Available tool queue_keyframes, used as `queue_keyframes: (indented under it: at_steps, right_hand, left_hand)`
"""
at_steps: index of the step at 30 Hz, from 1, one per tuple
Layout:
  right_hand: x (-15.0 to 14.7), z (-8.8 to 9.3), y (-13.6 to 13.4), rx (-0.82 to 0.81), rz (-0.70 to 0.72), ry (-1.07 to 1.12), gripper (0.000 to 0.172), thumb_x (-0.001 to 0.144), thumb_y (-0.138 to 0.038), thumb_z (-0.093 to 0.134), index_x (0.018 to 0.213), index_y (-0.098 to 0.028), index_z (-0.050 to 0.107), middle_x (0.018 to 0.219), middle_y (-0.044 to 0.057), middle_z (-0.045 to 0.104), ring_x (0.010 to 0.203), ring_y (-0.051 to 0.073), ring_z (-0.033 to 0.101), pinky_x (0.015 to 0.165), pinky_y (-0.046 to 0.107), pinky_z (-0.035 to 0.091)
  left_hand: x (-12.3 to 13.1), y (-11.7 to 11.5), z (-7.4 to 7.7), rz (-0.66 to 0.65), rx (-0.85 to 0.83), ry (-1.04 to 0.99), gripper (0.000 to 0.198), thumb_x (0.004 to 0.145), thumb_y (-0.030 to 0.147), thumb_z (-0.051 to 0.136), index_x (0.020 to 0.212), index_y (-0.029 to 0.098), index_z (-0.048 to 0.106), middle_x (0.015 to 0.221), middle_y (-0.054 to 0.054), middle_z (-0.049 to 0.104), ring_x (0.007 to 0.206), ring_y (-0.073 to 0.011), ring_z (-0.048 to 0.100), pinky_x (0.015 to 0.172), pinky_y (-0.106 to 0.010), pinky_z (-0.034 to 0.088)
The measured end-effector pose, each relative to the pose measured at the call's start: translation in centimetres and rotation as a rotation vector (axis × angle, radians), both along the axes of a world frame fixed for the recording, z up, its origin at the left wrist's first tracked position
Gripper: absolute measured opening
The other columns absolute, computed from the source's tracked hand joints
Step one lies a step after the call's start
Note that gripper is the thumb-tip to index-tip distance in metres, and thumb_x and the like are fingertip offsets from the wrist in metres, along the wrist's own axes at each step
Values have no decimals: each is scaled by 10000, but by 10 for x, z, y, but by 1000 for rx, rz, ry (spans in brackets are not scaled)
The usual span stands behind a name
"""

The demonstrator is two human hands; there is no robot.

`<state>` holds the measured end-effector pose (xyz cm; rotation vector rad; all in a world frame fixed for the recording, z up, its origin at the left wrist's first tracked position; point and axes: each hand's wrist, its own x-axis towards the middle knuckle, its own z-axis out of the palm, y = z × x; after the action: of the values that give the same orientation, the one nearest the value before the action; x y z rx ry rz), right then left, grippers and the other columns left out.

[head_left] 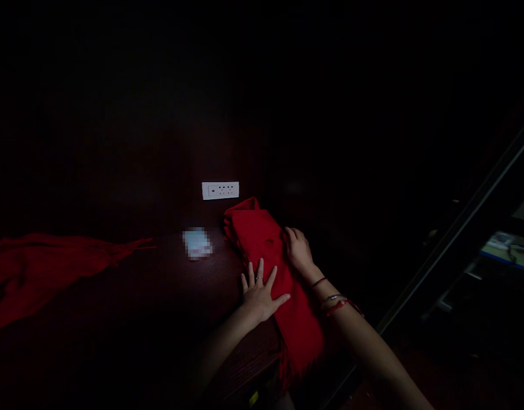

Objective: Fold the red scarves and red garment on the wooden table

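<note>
A red fringed scarf (256,230) lies folded lengthwise on a dark wooden surface, its tasselled end hanging over the front edge. My left hand (261,296) rests on its left side, fingers spread wide, a ring on one of them. Along the scarf's right edge, my right hand (299,250) has its fingers curled against the cloth; the fingertips are partly hidden. Bracelets, one of them red, circle the right wrist.
A white wall socket (220,191) sits behind the scarf. Left of the scarf is a small pale blurred item (197,244). More red fringed cloth (44,265) spreads at far left. A shelf with items (505,247) shows at right. Much of the scene is very dark.
</note>
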<state>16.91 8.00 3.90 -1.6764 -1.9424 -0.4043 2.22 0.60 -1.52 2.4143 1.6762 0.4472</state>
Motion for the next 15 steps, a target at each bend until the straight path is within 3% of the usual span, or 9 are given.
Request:
queue_keyframes:
  at_steps: [4, 7, 11, 15]
  right_hand:
    - [-7, -11, 0, -75, 118, -134, 498, 878, -394, 267, 1321, -170, 312, 1382, 85, 280, 1262, 248, 217, 993, 443, 221]
    - [-2, -21, 3, -169, 121, -135, 560, 873, -449, 236, 1351, -157, 242, 1405, 87, 223, 1277, 250, 186, 994, 450, 220]
    - [5, -23, 0, -163, 166, -155, 593, 865, -483, 218, 1372, -179, 173, 1419, 76, 175, 1294, 246, 128, 998, 456, 215]
    - [6, -22, -7, -143, 296, -285, 558, 865, -489, 219, 1362, -236, 198, 1428, 28, 149, 1303, 234, 72, 1015, 481, 154]
  left_hand:
    - [-4, -11, -3, -82, -39, 6, 772, 709, 712, 251, 1354, 295, 174, 1437, -44, 6, 1288, -316, -58, 997, -561, 39]
    - [-12, -22, -7, -133, -44, -12, 757, 714, 713, 231, 1352, 312, 166, 1438, -24, 37, 1292, -311, -34, 1001, -561, 46]
    - [-33, -36, -12, -183, -4, 9, 706, 720, 704, 256, 1337, 372, 172, 1440, 8, 63, 1293, -320, 3, 995, -577, 69]
    - [-47, -28, -11, -165, 103, 68, 660, 757, 656, 272, 1339, 354, 193, 1440, -1, 90, 1298, -307, 47, 993, -568, 133]
